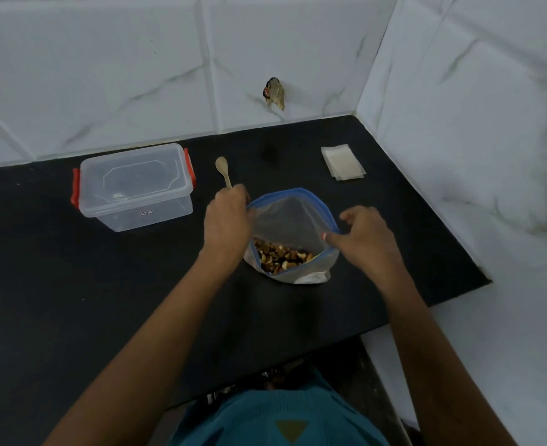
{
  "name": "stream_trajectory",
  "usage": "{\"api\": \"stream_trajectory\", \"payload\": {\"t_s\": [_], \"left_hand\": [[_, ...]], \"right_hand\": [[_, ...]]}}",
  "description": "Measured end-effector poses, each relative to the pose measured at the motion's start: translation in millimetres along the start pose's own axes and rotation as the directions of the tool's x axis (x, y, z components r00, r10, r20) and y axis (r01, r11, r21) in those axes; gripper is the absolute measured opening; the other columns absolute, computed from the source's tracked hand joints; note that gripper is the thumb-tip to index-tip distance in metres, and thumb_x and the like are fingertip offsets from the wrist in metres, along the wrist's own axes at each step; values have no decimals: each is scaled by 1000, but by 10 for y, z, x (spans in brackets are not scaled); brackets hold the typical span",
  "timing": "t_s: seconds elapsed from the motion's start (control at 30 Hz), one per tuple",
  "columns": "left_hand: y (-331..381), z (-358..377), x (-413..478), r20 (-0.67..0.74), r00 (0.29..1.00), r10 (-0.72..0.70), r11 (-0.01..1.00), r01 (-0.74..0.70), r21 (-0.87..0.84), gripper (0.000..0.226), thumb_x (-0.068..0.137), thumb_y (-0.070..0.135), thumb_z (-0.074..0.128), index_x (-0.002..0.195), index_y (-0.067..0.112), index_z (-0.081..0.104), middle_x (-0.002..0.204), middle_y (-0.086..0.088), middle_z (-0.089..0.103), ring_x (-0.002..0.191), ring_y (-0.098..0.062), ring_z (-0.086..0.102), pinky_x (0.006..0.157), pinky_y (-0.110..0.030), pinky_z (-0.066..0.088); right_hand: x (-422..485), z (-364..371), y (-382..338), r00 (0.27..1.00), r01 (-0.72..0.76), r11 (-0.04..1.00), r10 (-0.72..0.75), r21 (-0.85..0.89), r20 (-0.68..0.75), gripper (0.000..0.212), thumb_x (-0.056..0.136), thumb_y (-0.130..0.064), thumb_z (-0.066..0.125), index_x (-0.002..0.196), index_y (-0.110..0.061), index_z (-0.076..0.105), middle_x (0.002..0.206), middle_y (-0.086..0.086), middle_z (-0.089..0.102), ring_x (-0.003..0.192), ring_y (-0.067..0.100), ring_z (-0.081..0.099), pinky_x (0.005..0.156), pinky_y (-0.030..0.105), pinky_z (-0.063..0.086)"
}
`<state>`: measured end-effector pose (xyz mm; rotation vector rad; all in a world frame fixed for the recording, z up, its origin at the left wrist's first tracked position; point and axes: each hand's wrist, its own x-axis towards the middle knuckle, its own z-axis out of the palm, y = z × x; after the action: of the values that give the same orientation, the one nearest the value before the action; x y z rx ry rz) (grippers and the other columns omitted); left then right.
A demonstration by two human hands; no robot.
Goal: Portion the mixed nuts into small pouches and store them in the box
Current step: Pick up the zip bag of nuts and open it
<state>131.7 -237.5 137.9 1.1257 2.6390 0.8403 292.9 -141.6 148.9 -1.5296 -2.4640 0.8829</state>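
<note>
- The zip bag (293, 217) stood in the middle of the black counter (72, 284), its blue-edged mouth pulled wide open.
- The mixed nuts (281, 257) lay in a shallow heap at the bottom of the bag, on the near side.
- The left hand (228, 217) pinched the left rim of the mouth and the right hand (365, 239) pinched the right rim, so the hands were apart with the opening stretched between them.
- The bag looked like thin, soft film, likely to slump or fold shut once released. The stiffer zip strip at the rim seemed the best place to hold it.
- The nuts were loose, small and probably light, apt to roll and scatter if tipped, so scooping seemed safer than pouring.
- A wooden spoon (223, 170) lay just beyond the left hand.
- The small pouches (343, 162) sat in a flat stack at the far right. They looked flimsy and slippery, best peeled off by a corner.
- The clear box (136, 185) sat at the far left with its lid on and its red clips at the ends.
</note>
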Motion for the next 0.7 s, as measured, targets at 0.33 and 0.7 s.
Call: {"api": "stream_trajectory", "payload": {"t_s": [0.33,0.7], "left_hand": [[-82,-132,14,118,993,20,982,3,-190,25,87,15,60,111,8,61,103,-1,60,87,-2,50,75,-18,41],[-319,-104,68,611,779,-143,598,560,-574,20,98,22,41,88,12,56,86,-5,54,76,-11,50,70,-22,43]], "right_hand": [[106,-118,49,997,-79,938,73,338,31,13,86,-16,62,97,-9,64,82,-1,60,77,10,62,78,28,54],[378,-144,230,928,-307,705,74,639,365,16,93,-13,50,82,-11,61,84,3,61,81,11,57,75,22,46]]}}
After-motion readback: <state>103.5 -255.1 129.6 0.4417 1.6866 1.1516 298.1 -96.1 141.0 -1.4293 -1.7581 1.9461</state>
